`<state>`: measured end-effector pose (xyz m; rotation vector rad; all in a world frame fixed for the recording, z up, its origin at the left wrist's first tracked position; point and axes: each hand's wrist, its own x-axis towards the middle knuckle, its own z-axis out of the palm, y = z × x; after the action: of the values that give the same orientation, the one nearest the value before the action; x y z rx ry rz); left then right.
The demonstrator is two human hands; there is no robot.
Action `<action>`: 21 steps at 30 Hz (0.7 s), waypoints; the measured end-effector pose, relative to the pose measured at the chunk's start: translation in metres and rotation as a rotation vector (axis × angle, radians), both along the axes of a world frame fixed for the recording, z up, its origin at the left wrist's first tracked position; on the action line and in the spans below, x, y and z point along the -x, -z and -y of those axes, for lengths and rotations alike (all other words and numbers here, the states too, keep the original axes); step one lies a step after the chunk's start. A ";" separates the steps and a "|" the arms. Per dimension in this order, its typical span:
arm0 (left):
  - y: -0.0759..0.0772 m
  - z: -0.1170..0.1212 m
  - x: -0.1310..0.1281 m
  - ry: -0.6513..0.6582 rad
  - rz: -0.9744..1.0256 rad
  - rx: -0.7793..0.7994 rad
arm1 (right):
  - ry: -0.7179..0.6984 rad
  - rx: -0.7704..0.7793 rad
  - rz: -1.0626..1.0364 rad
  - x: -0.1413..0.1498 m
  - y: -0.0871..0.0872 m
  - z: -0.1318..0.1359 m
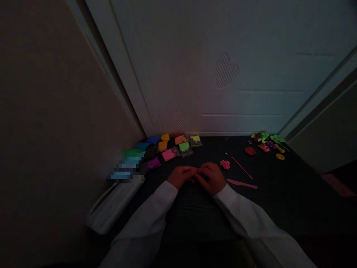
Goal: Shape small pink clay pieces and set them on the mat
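Note:
My left hand (182, 177) and my right hand (212, 178) meet at the fingertips over the dark table. Both are closed in a pinch, and whatever lies between the fingers is too small and dim to make out. Just right of my right hand sits a pink bumpy clay cluster (225, 164). A thin pink modelling stick (242, 168) lies slanted beyond it. Nearer to me is a pink plastic knife (242, 184), its left end close to my right hand.
Several bags of coloured clay, among them a pink one (169, 154), stand at the back left. A pale case (115, 204) lies along the left wall. Toward the back right are a reddish clay lump (250, 151), a yellow disc (280, 156) and small colourful clay pieces (263, 147).

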<state>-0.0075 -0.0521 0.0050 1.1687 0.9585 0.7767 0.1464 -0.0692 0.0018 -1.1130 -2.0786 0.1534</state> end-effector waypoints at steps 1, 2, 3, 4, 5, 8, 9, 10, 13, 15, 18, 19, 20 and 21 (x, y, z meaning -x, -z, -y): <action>0.001 0.000 0.001 0.006 0.019 0.032 | 0.001 -0.003 -0.008 0.000 0.000 0.000; 0.001 -0.001 0.001 0.016 0.037 0.056 | 0.003 -0.004 -0.016 0.000 0.001 0.000; 0.002 -0.001 0.002 0.026 0.051 0.069 | 0.004 -0.003 -0.023 0.000 0.002 -0.001; 0.003 -0.002 0.002 0.032 0.059 0.075 | 0.004 -0.002 -0.029 0.000 0.002 -0.001; 0.004 -0.002 0.003 0.033 0.061 0.076 | -0.001 0.000 -0.032 0.000 0.002 -0.001; 0.007 -0.003 0.004 0.008 0.033 0.045 | -0.024 0.020 -0.035 0.000 0.002 -0.001; 0.008 -0.004 0.004 -0.003 0.024 0.035 | -0.029 0.028 -0.038 0.001 0.001 -0.001; 0.008 -0.004 0.005 -0.016 0.023 0.027 | -0.030 0.035 -0.045 0.001 0.000 -0.001; 0.008 -0.004 0.005 -0.054 0.064 0.028 | -0.023 0.048 -0.078 0.001 -0.002 -0.001; 0.007 -0.005 0.004 -0.068 0.094 0.041 | -0.021 0.050 -0.104 0.000 -0.003 -0.001; 0.005 -0.005 0.004 -0.075 0.113 0.052 | -0.025 0.060 -0.140 -0.001 -0.005 -0.001; 0.005 -0.005 0.004 -0.075 0.108 0.045 | -0.025 0.067 -0.149 -0.001 -0.005 -0.001; 0.005 -0.005 0.004 -0.074 0.099 0.031 | -0.024 0.074 -0.155 -0.001 -0.006 -0.001; 0.006 -0.006 0.004 -0.073 0.087 0.014 | -0.024 0.081 -0.159 -0.002 -0.006 -0.002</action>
<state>-0.0118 -0.0464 -0.0008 1.0843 0.9371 0.8708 0.1483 -0.0676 0.0082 -1.0872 -1.9591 0.3298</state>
